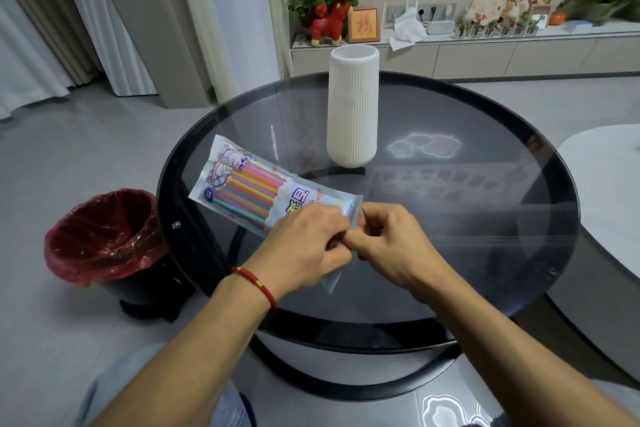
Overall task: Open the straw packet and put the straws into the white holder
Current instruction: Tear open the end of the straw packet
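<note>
Both forearms reach in from the bottom edge, the left one wearing a red cord (258, 282) at the wrist. Left hand (304, 248) and right hand (391, 246) meet over the round glass tabletop (485, 218), fingertips pinched onto the near end of the packet (256, 192). That packet slants away to the left from the hands, its coloured straws (249, 189) showing through the clear window; whether it is lifted or resting on the glass is hard to tell. Beyond the packet, well apart from it, the ribbed white holder (352, 107) stands upright. Left of the packet, on the floor beside the tabletop, sits a bin (104, 239) lined with a red bag.
</note>
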### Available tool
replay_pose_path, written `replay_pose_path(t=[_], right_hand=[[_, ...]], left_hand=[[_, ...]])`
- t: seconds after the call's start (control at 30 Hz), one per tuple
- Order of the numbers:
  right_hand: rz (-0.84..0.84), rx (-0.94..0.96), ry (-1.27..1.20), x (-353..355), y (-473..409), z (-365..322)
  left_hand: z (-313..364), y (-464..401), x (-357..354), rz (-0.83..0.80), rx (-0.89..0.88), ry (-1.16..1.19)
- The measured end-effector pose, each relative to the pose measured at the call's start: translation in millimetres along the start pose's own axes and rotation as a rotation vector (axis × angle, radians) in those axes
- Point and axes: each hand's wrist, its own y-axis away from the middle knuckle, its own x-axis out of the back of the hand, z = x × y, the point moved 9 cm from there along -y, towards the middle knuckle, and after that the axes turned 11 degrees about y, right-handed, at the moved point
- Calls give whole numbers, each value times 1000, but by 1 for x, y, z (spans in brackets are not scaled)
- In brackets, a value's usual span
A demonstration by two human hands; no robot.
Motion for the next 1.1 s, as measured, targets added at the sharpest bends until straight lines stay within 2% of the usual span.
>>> replay_pose_path(t=[0.13,0.23,0.3,0.37,0.43,0.53,0.6,0.67,0.77,0.9,0.97,1.1], right_hand=[[88,-63,124,14,-2,12],[72,-82,240,11,-3,12],[122,-69,385,12,-1,7],[259,13,436,20,6,-6],[340,202,522,23,11,-24],[440,431,658,23,17,-37],[481,429,631,28,16,-29],[516,360,563,36,12,-19],[556,207,416,51,5,-2],[539,62,256,53,2,10],[483,3,122,51,-1,18],[73,-6,-92,18,-8,19]], left_hand=[[-2,0,25,120,-65,96],[-6,0,30,127,-83,67],[-6,-1,23,118,-71,7],[-8,-2,18,119,-67,-62],[-11,-3,15,106,-101,-58],[-21,-6,6,-4,-82,66],[-35,-9,2,-71,10,115],[-46,-10,-1,-143,39,47],[-47,-13,-3,-123,-75,-137],[-56,-24,3,91,-95,-166],[-61,-26,6,139,-79,-190],[-67,-24,7,171,-65,-196]])
